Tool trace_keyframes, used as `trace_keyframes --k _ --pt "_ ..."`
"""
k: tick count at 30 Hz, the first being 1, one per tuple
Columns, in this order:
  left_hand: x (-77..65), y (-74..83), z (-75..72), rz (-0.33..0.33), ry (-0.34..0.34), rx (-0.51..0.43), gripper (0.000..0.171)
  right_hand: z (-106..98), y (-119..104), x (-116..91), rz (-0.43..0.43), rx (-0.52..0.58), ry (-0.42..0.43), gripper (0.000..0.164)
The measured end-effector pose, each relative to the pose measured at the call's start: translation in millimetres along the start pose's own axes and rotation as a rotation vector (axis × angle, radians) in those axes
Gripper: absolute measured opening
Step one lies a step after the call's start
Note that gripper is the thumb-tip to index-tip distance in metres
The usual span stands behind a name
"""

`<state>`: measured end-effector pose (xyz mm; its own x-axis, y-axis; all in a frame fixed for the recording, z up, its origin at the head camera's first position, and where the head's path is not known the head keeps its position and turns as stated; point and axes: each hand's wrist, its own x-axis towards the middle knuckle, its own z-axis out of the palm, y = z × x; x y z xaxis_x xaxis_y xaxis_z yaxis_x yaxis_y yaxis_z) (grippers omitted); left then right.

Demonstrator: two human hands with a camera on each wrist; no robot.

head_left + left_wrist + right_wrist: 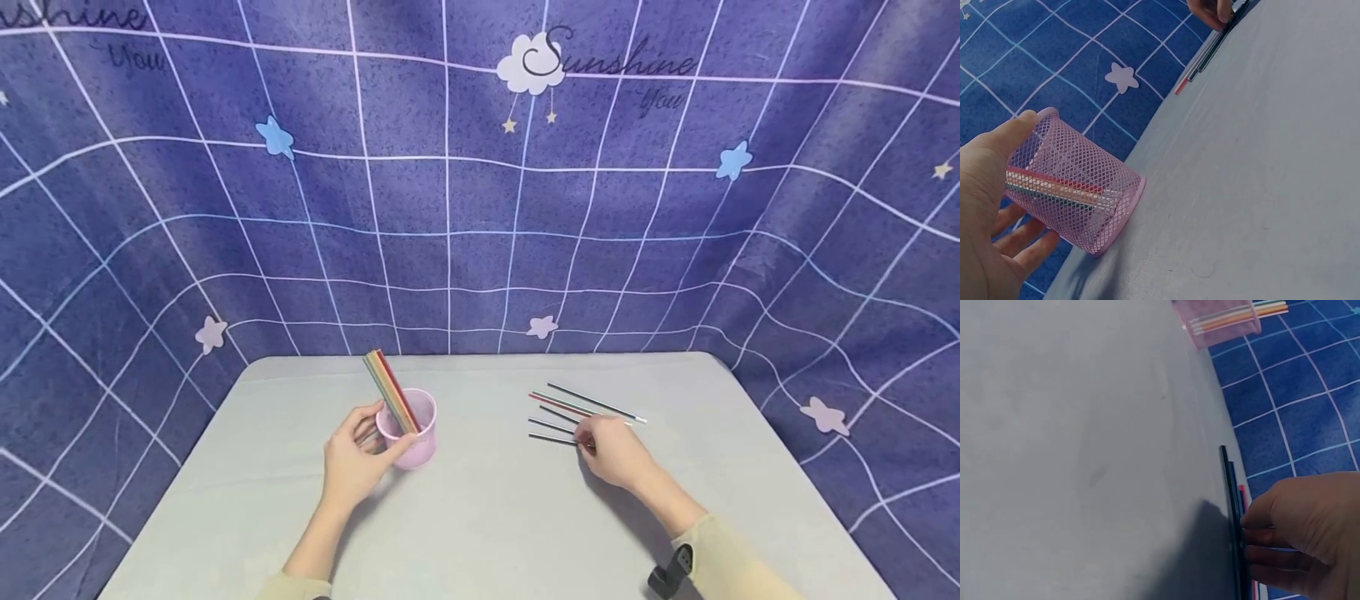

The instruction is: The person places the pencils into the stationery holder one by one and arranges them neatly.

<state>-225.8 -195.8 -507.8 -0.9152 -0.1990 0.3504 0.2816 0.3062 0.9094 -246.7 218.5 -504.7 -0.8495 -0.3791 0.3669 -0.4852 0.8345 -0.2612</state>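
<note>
My left hand (352,454) grips a pink mesh pen holder (1079,169), thumb on the rim and fingers around its far side. Inside it, a bunch of thin, pencil-like sticks (390,387) in red, yellow and green leans toward the left. Over on the right, my right hand (615,450) reaches down with bent fingers onto several more slim sticks (551,439), mostly dark, lying on the table. Its fingertips (1254,519) are right at the dark sticks nearest me; I cannot tell whether they pinch one. The hand covers the sticks' right ends.
A pale cloth-covered table (480,525) lies under everything. Behind it and at both sides hangs a blue curtain (480,258) with a white grid and stars. Behind the other loose sticks, a dark one (592,402) with a white tip lies at a slant.
</note>
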Motion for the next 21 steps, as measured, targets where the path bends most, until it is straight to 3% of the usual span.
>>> trace_keyframes --k 12,21 --pt "-5.5 -4.6 4.7 -0.001 0.014 0.013 0.066 16.2 4.4 -10.1 -0.063 -0.054 0.079 0.017" --pt "-1.2 -4.2 5.9 0.028 0.013 0.017 0.067 16.9 4.2 -10.1 -0.046 -0.088 0.107 0.014"
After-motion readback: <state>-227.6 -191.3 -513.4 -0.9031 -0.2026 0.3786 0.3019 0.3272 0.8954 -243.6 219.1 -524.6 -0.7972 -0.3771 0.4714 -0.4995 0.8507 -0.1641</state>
